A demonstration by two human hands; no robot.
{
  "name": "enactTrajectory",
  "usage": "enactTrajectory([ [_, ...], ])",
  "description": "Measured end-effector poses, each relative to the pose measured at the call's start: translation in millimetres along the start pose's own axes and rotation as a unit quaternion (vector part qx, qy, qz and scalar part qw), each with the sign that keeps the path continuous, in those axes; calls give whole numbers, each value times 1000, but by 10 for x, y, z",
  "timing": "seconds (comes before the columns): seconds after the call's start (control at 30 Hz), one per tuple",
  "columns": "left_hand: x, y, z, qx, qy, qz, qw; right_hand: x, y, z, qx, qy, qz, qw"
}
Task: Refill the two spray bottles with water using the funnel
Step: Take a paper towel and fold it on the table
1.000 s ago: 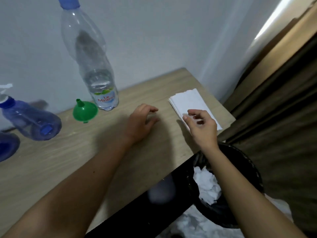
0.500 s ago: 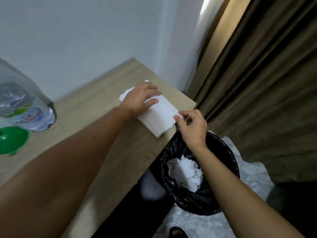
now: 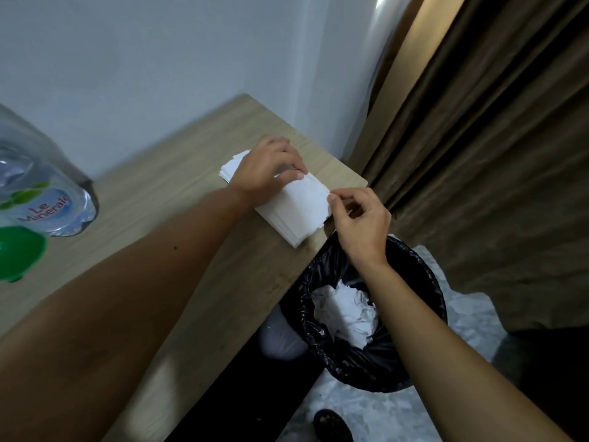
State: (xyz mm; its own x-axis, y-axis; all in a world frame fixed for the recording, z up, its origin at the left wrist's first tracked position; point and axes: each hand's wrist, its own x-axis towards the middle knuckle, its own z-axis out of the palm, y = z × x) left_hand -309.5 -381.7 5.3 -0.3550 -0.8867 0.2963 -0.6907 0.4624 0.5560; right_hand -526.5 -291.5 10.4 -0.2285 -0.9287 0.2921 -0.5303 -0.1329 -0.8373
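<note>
Wooden tabletop [image 3: 178, 199] is running along a pale wall, with a brown curtain [image 3: 494, 138] hanging past its right edge. Task gear is sitting at the far left edge of view: green funnel [image 3: 19, 250] resting on the tabletop, just in front of the clear water bottle [image 3: 47, 199], which is standing beside it and holding some water. Both are well apart from the hands. Spray bottles are not showing in this view, so their fill level cannot be told.

Hands are working instead at the tabletop's right corner on a stack of white tissues [image 3: 296, 212]. Left hand [image 3: 267, 170] is lying flat on the stack, fingers fairly straight, pressing it down. Right hand [image 3: 360, 218] is pinching the near edge of the top tissue between thumb and forefinger, other fingers curled.

Below the right edge a black-lined bin [image 3: 414, 314] is standing on the floor, holding crumpled white paper.

Progress judgement: funnel is lying free and the water bottle is standing untouched, so no pouring is going on right now. Looks like a wipe-up or prep step with a tissue. Whether either spray bottle is filled cannot be told.
</note>
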Motion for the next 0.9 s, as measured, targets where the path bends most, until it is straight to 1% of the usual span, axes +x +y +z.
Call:
enactTrajectory([
  [0.17,-60,130,-66,6,53,2,999,-3,-114,-41,30,-16,-7,999],
  [0.33,-130,300,-256,40,66,28,997,76,-303,-75,33,-18,-5,999],
  [0.47,-205,359,-330,38,66,48,996,118,-445,-105,38,-27,-24,999],
  [0.6,-275,481,-445,9,112,43,993,86,-556,-104,59,-42,-42,997],
  [0.73,-479,510,-719,24,102,12,994,70,-663,-34,68,-64,-51,994],
  [0.9,-1039,367,-1092,55,68,-94,992,-48,-952,201,100,-127,-74,984],
])
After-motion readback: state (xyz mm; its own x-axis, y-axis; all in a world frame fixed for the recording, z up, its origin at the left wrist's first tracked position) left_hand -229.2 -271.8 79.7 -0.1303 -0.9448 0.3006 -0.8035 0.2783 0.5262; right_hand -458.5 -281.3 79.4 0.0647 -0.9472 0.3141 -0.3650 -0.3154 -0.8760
